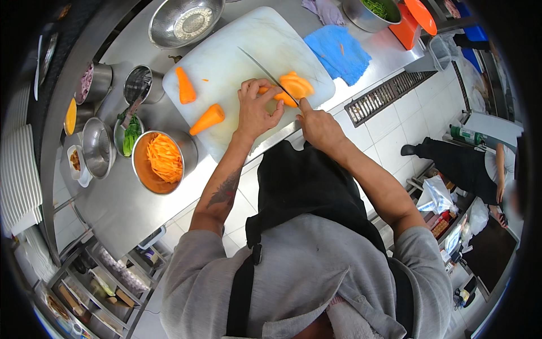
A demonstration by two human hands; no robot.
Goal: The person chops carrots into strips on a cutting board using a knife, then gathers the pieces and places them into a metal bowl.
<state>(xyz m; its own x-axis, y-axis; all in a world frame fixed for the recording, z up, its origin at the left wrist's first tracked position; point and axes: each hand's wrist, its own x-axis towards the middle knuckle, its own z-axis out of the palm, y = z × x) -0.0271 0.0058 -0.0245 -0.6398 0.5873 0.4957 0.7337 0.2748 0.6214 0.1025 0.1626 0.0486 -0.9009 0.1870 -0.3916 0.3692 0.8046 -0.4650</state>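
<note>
My right hand is closed around the handle of a kitchen knife, whose blade lies across a carrot being cut. The fingers of my left hand rest on the uncut part of that carrot, left of the blade. Orange carrot slices lie overlapped on the blade's right side. All this is on a white cutting board. Two peeled carrot pieces, one upper and one lower, lie on the board's left part. The knife handle is mostly hidden in my fist.
Left of the board stand a steel pot of carrot strips and several metal containers. A perforated steel bowl is behind it. To the right lie a blue cloth, a pot of cut greens and an orange scale. Another person stands far right.
</note>
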